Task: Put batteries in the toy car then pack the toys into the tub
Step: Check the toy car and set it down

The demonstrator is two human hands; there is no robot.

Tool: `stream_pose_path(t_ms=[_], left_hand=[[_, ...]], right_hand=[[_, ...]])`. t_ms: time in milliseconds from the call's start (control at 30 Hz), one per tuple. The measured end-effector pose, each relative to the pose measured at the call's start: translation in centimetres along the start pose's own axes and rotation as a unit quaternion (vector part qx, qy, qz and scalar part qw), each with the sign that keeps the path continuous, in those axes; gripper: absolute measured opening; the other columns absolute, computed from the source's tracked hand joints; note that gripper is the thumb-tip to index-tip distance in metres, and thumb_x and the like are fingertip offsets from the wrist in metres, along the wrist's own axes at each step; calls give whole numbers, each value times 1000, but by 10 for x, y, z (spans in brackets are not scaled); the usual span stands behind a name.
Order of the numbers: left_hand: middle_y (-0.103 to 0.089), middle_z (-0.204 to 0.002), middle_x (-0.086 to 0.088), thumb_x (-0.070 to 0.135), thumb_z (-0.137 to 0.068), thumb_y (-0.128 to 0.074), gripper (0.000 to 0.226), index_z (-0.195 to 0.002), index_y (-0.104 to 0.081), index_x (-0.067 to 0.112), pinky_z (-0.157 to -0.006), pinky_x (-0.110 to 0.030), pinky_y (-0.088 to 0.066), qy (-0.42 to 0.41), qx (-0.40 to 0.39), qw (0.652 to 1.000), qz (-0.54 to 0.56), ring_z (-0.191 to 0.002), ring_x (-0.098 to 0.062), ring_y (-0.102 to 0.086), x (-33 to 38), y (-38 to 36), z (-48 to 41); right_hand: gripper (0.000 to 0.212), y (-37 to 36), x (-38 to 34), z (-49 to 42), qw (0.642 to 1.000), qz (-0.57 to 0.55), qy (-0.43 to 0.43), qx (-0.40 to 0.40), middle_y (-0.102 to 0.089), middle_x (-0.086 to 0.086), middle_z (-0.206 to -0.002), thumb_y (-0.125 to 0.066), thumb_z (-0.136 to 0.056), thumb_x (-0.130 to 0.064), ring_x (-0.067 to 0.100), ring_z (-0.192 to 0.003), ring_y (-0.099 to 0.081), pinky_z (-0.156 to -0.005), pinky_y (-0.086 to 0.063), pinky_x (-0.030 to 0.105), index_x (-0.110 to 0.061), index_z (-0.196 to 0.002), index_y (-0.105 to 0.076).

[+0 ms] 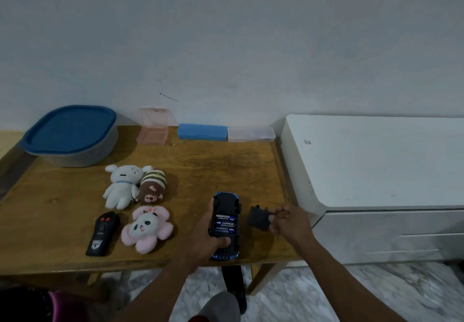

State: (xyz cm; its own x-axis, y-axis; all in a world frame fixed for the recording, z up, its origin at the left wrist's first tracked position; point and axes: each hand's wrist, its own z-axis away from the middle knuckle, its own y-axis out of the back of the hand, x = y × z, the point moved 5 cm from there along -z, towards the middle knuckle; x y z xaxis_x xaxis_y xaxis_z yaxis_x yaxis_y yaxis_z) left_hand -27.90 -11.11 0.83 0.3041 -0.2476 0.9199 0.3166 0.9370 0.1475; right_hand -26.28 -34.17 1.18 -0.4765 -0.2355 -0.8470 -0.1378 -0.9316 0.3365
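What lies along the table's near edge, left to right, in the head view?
Black remote control → pink panda plush → left hand → toy car it grips, batteries showing → black battery cover → right hand pinching it.

The table [226, 166] is bare wood, matt and worn, with darker stains. At upper left, the tub [82, 156] is smooth grey plastic under a matt blue plastic lid [70, 128]. Behind stand a translucent pink plastic box [153, 133], an opaque blue plastic case [202, 132] and a frosted clear case [251, 134]. The white plush [120, 186], striped brown plush [152, 186] and pink panda plush [147, 228] are fuzzy cloth. The remote [103, 234] is black plastic with a faint sheen. The toy car [226, 202] has a matt black plastic underside and glossy blue edges; its batteries [225, 223] wear shiny wrappers. The battery cover [258, 218] is matt black plastic.
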Motion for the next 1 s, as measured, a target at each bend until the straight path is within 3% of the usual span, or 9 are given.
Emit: stream_pose_path(t_ms=[133,267,400,567,733,867,1000], left_hand=[[-61,-110,23,-10,-79,-67,95,-123,-22,61,-69,-9,-48,-21,3,1000,-16,-94,12,-61,9,3,2],[-61,-113,21,-11,-79,-67,99,-138,-19,52,-71,-12,-51,-18,8,1000,-3,-98,6,-62,13,3,3],[-66,-109,22,-13,-78,-65,91,-124,-32,57,-73,-12,-51,-42,5,999,-8,-98,7,-64,24,7,6],[-65,-118,15,-13,-76,-65,91,-125,-34,57,-77,-18,-53,-65,15,998,0,-106,0,-63,30,16,9],[-61,-125,12,-8,-78,-69,100,-150,-19,40,-89,-25,-53,-48,21,999,1,-112,-3,-60,28,22,13],[-65,-111,18,-14,-78,-65,89,-123,-32,56,-74,-14,-52,-73,27,997,-17,-96,8,-63,32,25,17],[-63,-117,18,-9,-78,-67,95,-133,-22,55,-77,-14,-51,-71,29,997,-13,-102,7,-61,33,26,16]], right_hand=[[8,-5,-25,6,999,-35,24,-34,-70,17,-83,-66,-85,2,24,-67,-68,-65,-60,33,-4,-90,-66],[9,-29,-43,17,993,-27,45,-106,-71,14,-85,-65,-86,0,19,-70,-68,-64,-58,26,-4,-94,-66],[11,-49,-53,23,989,-5,69,-130,-71,14,-88,-65,-87,-4,21,-76,-69,-70,-59,29,-7,-98,-66],[11,-62,-63,28,984,16,93,-151,-69,18,-88,-62,-89,-3,21,-76,-66,-71,-58,30,-5,-99,-66],[12,-65,-68,32,981,25,119,-154,-70,18,-86,-62,-89,-4,17,-73,-66,-66,-57,24,-6,-99,-68],[11,-67,-71,35,979,20,130,-155,-70,17,-85,-62,-88,-4,19,-75,-68,-69,-58,27,-9,-95,-68],[11,-66,-76,36,979,11,130,-156,-71,18,-85,-63,-88,-1,19,-74,-68,-68,-58,27,-9,-94,-68]])
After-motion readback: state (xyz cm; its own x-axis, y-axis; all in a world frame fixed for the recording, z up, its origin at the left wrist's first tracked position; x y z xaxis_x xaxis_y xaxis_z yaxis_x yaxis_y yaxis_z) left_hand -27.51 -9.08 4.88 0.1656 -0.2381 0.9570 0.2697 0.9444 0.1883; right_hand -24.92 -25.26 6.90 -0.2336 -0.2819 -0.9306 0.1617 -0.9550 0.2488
